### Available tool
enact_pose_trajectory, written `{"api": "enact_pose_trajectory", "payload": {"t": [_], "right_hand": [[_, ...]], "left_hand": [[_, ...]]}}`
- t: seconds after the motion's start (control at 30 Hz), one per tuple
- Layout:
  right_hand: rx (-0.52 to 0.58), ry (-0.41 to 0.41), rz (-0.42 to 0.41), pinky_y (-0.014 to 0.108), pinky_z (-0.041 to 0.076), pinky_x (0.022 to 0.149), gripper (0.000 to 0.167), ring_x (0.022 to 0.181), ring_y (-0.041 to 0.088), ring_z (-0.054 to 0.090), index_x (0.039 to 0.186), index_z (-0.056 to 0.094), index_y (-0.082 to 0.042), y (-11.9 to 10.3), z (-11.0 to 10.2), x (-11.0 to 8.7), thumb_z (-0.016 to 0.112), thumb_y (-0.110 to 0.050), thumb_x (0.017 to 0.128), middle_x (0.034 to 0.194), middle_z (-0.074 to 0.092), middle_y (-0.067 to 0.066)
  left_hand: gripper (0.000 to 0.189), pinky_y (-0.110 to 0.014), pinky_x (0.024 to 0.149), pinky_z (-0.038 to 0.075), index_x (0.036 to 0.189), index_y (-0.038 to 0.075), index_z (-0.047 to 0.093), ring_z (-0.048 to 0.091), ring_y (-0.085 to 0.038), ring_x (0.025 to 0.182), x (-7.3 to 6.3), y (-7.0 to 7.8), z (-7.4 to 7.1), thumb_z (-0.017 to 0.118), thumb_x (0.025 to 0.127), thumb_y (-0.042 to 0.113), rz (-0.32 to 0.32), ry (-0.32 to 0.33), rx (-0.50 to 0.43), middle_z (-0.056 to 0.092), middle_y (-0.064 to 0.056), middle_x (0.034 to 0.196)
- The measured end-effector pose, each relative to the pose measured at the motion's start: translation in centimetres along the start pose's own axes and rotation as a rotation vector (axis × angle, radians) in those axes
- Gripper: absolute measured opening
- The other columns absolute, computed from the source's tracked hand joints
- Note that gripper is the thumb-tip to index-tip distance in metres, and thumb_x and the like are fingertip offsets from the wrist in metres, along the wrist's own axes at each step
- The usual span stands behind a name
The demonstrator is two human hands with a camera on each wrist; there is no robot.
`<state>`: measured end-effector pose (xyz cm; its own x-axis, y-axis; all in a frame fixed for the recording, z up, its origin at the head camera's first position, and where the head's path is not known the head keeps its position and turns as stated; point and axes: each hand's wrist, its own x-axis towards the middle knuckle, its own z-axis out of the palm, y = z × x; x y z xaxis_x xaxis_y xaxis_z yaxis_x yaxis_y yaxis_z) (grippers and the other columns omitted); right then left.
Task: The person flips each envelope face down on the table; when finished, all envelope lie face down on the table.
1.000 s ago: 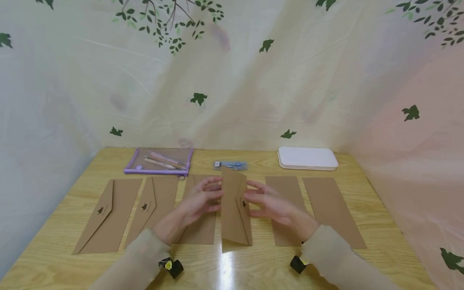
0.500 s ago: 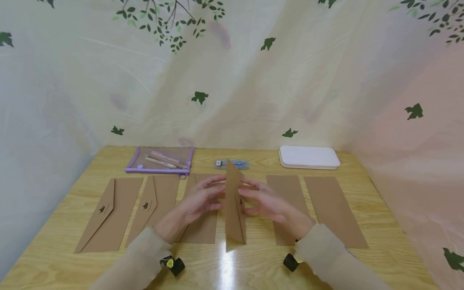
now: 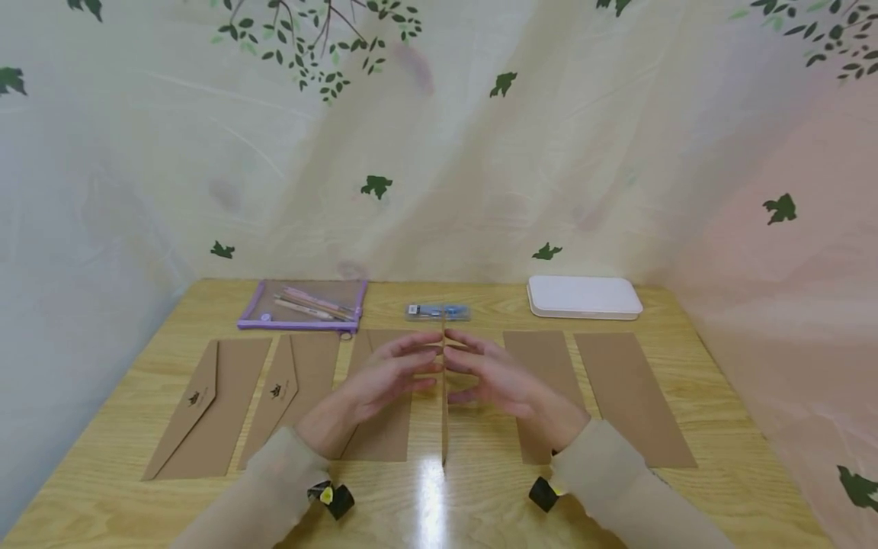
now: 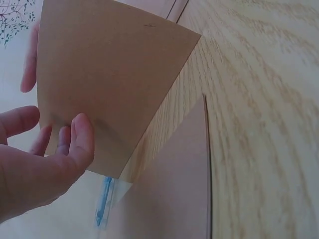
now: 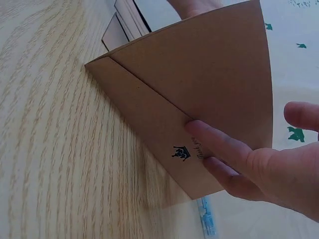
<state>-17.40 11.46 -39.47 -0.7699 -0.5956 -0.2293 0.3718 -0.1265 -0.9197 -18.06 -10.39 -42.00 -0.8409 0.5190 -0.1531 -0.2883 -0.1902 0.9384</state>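
the envelope (image 5: 174, 92) stands on edge, mid-width on the table (image 3: 384, 511), between the left hand (image 3: 384, 381) and right hand (image 3: 504, 381). both hands are uncurled, not gripping; right fingertips (image 5: 197, 127) touch it. uneven pressure could topple it sideways.

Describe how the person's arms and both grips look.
The left sleeve and right sleeve are long and beige. Each has a small black block beside it, with some yellow. Left grip and right grip: no gloves.

Head view forward and down; wrist views close, either side of one envelope (image 5: 189, 84)
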Motion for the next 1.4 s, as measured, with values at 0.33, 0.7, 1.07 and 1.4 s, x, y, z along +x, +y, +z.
{"api": "enact_pose_trajectory", "payload": {"t": [0.33,0.7,1.07,1.4], "right_hand": [[-0.028,-0.016,-0.015,0.064,0.043,0.105,0.069,0.145,0.041,0.029,0.163,0.01,-0.006,0.2,-0.4,-0.1,0.049,-0.019,0.108,0.165,0.017,0.019],[-0.039,0.024,-0.024,0.051,0.054,0.095,0.067,0.141,0.041,0.037,0.162,0.015,-0.009,0.8,-1.4,-0.8,0.052,-0.017,0.106,0.161,0.027,0.023],[-0.084,0.079,-0.032,0.047,0.054,0.096,0.072,0.131,0.034,0.048,0.162,0.01,-0.005,1.4,-3.1,-1.5,0.053,-0.013,0.105,0.158,0.028,0.028],[-0.154,0.084,-0.013,0.042,0.052,0.097,0.067,0.126,0.03,0.052,0.16,0.013,0.002,1.8,-4.6,-1.8,0.05,-0.012,0.106,0.153,0.034,0.03]], "left_hand": [[0.048,-0.055,0.113,0.038,0.147,-0.002,0.045,0.045,-0.041,0.135,0.2,-0.8,0.2,0.058,0.102,0.008,-0.007,-0.012,0.064,0.051,-0.016,0.146],[0.048,-0.052,0.113,0.038,0.146,-0.002,0.048,0.05,-0.03,0.132,0.1,-1.8,0.2,0.06,0.102,0.013,-0.061,-0.003,0.112,0.049,-0.018,0.148],[0.048,-0.051,0.117,0.033,0.146,-0.005,0.047,0.038,-0.036,0.142,0.1,-1.9,0.0,0.058,0.103,0.015,-0.086,0.034,0.15,0.044,-0.019,0.152],[0.049,-0.05,0.119,0.029,0.147,-0.004,0.046,0.034,-0.035,0.145,0.4,-1.7,-0.5,0.057,0.104,0.017,-0.091,0.032,0.185,0.041,-0.019,0.155]]}}
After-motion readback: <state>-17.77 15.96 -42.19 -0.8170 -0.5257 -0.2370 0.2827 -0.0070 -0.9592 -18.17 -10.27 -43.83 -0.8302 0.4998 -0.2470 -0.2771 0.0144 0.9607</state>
